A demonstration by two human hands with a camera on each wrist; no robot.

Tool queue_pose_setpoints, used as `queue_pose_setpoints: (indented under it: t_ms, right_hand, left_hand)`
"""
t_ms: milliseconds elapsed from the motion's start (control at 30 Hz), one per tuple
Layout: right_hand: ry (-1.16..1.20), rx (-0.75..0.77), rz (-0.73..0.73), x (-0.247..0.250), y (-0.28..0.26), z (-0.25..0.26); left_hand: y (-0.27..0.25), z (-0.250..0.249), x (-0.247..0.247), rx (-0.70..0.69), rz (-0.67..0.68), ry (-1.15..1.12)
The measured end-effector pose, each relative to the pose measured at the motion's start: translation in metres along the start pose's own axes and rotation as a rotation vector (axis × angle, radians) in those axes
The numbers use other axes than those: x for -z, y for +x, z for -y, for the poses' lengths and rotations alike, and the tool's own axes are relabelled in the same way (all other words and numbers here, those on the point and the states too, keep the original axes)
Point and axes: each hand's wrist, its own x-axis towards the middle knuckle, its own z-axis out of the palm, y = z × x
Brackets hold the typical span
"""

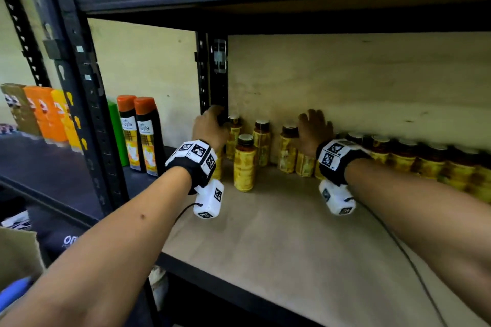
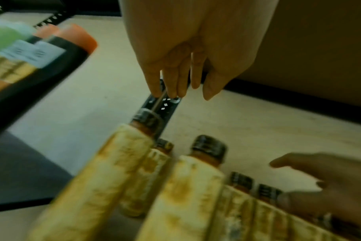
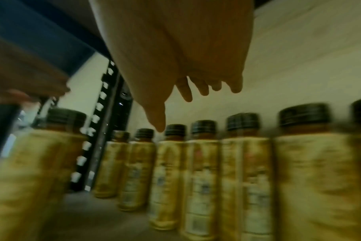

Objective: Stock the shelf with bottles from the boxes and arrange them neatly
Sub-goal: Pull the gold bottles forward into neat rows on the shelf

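1. Plywood shelf point(image 1: 279, 233) in a black steel rack; yellow-labelled bottles point(image 1: 403, 159) line its back edge, with looser ones, one point(image 1: 245, 163) forward, at the back-left corner.
2. Left hand point(image 1: 210, 127): grip relaxed, holding nothing, at the rear upright point(image 1: 218, 74).
3. Right hand point(image 1: 314, 129): fingers spread over the caps.
4. Risk: a sideways sweep could topple the close-packed bottles.
5. Shampoo bottles point(image 1: 143, 135) occupy the neighbouring bay.
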Motion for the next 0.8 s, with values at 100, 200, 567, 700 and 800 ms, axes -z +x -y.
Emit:
queue_pose_setpoints:
  t_ms: [100, 200, 567, 700, 800]
  right_hand:
    - [-0.203, -0.035, 0.182, -0.003, 0.003, -0.035]
    - [-0.270, 0.065, 0.173, -0.012, -0.007, -0.041]
    - [-0.027, 0.300, -0.074, -0.041, -0.044, -0.040]
    - [0.158, 0.264, -0.024, -0.045, -0.055, -0.059]
    - [0.436, 0.180, 0.028, -0.035, -0.068, -0.074]
  left_hand:
    - [0.000, -0.037, -0.016, -0.089, 0.054, -0.123]
    - [-0.001, -0.063, -0.049, -0.104, 0.192, -0.197]
    - [0.013, -0.081, -0.163, 0.268, 0.307, -0.355]
    - [0.018, -0.082, -0.172, 0.234, 0.327, -0.307]
    - [0.010, -0.088, -0.166, 0.169, 0.348, -0.230]
